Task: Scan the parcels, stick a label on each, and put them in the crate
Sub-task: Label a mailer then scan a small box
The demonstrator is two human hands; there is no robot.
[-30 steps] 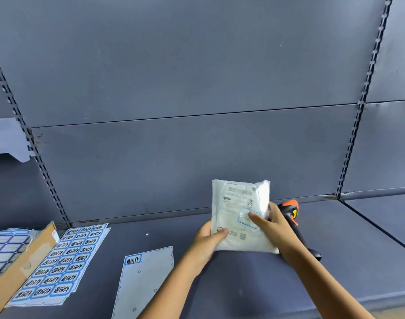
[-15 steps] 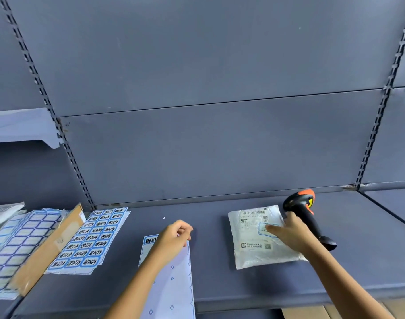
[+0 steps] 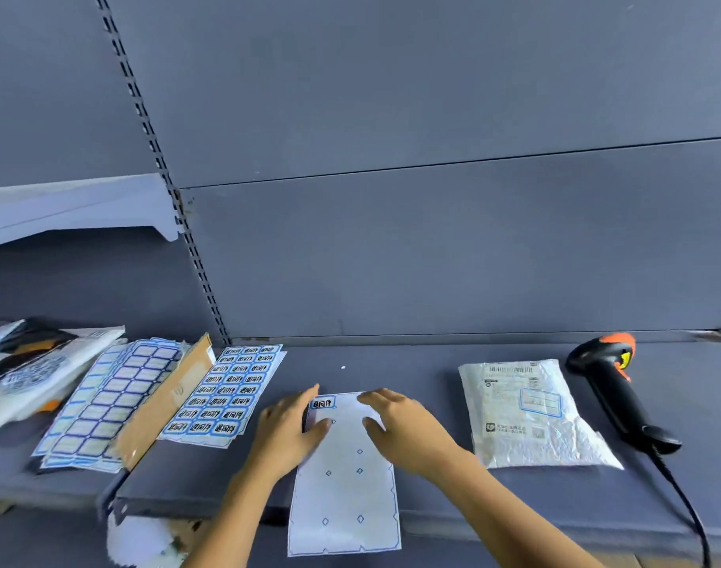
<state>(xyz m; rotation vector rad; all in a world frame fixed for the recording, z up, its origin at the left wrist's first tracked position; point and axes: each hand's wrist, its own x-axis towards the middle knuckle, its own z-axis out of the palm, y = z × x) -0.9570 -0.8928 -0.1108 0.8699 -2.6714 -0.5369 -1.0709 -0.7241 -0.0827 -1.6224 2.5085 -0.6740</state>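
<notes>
Hides top of label sheet (image 3: 346,498) under left hand (image 3: 291,428) and right hand (image 3: 405,430), both loose, gripping nothing. Overhangs shelf (image 3: 391,362) edge beneath wrists. Room rightward to parcel (image 3: 530,416).

My white parcel (image 3: 534,416) lies flat near the shelf's (image 3: 432,362) right end, printed side up, a blue-framed sticker (image 3: 541,403) on it. The label sheet (image 3: 346,485) overhangs the front edge, one label (image 3: 322,403) left at its far-left corner.
</notes>
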